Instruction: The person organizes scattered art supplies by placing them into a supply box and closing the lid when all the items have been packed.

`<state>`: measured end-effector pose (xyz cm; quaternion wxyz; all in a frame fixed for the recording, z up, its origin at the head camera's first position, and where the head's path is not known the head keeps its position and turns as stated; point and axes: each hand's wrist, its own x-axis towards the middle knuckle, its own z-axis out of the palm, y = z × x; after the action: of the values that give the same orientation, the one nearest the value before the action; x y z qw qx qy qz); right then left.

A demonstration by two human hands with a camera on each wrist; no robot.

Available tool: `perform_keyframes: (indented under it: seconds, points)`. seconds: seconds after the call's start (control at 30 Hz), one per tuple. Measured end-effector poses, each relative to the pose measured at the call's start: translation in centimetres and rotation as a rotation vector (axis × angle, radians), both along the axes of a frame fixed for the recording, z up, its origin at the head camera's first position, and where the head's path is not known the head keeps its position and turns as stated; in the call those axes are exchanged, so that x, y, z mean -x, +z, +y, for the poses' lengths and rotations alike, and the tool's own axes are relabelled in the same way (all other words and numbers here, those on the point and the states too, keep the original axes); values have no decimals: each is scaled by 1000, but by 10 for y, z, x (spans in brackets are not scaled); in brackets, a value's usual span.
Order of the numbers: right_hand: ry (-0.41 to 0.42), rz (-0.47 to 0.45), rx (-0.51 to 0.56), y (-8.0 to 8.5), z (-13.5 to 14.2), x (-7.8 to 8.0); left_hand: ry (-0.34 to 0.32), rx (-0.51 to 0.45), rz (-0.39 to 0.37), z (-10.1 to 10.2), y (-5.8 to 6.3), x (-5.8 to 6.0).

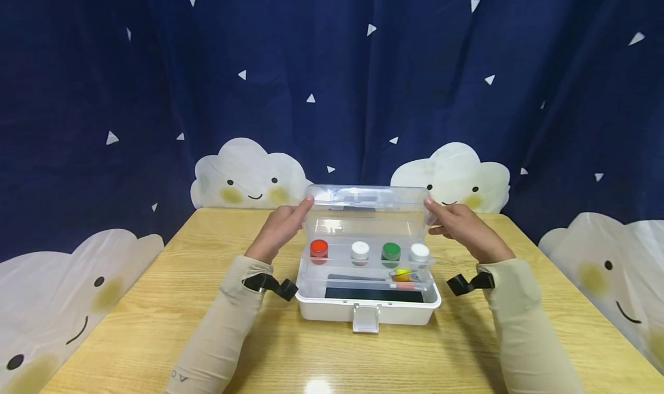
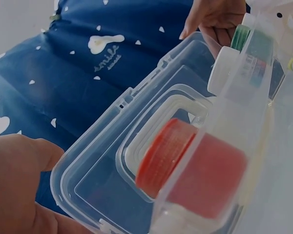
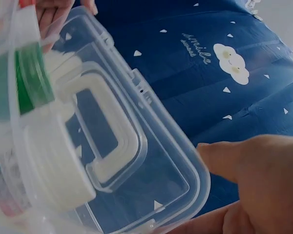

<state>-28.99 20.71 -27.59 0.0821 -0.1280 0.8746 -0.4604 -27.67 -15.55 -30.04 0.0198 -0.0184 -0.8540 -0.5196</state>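
Note:
A white storage box (image 1: 332, 311) stands on the table with its clear lid (image 1: 363, 193) raised. My left hand (image 1: 279, 231) holds the lid's left end, thumb at the edge. At the opposite end my right hand (image 1: 468, 233) grips the lid in the same way. A clear raised tray carries a red-capped jar (image 1: 319, 249), a white-capped jar (image 1: 360, 251), a green-capped jar (image 1: 391, 253) and another white-capped jar (image 1: 419, 252). Small yellow and orange items (image 1: 402, 275) lie below them. The lid's white handle (image 3: 110, 122) shows in the right wrist view.
The box rests on a wooden table (image 1: 171, 290), its front latch (image 1: 365, 319) hanging down. Something dark and flat (image 1: 363, 294) lies in the box bottom. Behind the table hangs a dark blue curtain (image 1: 353, 117) with white cloud figures (image 1: 246, 175) before it.

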Motion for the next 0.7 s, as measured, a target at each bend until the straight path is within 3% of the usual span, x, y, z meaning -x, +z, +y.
perform_keyframes:
  seconds: [0.37,0.7]
  points:
    - [9,-2,-9,2,2,-1,18,36,31,1,1,1]
    - [24,-6,4,1,3,0,18,-4,10,1,1,0]
